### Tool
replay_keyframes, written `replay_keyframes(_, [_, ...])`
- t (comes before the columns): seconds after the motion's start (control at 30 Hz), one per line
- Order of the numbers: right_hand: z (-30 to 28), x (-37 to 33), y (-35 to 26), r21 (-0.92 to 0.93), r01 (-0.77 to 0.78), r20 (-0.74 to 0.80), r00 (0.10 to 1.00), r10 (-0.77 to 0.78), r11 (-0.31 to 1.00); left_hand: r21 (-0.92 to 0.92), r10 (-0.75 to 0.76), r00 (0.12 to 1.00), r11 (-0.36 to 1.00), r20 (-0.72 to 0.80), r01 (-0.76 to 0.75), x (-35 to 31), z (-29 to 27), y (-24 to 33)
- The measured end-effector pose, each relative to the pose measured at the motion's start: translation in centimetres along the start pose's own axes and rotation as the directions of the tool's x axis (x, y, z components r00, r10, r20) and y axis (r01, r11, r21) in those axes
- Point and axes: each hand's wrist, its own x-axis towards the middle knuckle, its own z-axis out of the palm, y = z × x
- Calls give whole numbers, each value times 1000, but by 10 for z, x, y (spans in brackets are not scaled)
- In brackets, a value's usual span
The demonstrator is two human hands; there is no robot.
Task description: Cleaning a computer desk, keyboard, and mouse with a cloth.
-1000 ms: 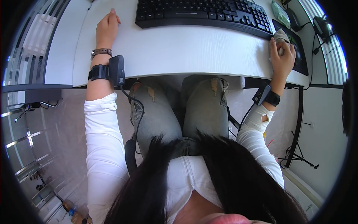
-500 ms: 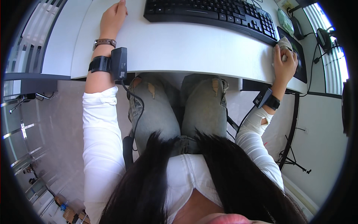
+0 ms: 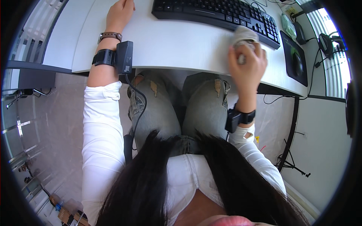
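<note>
My right hand (image 3: 252, 66) is closed round a bunched grey-white cloth (image 3: 244, 34) above the white desk (image 3: 181, 45), near its front edge. Part of the cloth sticks out beyond the fingers, just in front of the black keyboard (image 3: 211, 15); hand and cloth are a little blurred. On the left side of the desk lies my left hand (image 3: 119, 17), to the left of the keyboard. The upper picture edge cuts off its fingers, so their grip is hidden.
A black mouse (image 3: 297, 66) sits on a dark mouse pad (image 3: 292, 51) at the right. Behind it are a pale green packet (image 3: 288, 27) and black cables (image 3: 316, 56). Each wrist wears a black strapped device, the left one (image 3: 124, 57) trailing a cable.
My right hand has moved left with the cloth, from the mouse pad to the desk in front of the keyboard. The mouse now shows. My left hand has shifted slightly in the picture.
</note>
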Motion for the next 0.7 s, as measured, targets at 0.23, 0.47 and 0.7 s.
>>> replay_keyframes(0.23, [23, -1, -80, 245, 123, 44, 989, -138, 962, -14, 20, 999, 1000, -28, -21, -3, -1, 0])
replay_keyframes(0.47, [20, -12, -68, 357, 240, -74, 971, -228, 903, -61, -47, 999, 997, 4, 47, -4, -2, -4])
replay_keyframes(0.7, [14, -46, -23, 305, 288, -185, 953, -240, 908, -132, 22, 995, 991, -99, -35, -9, 1, 9])
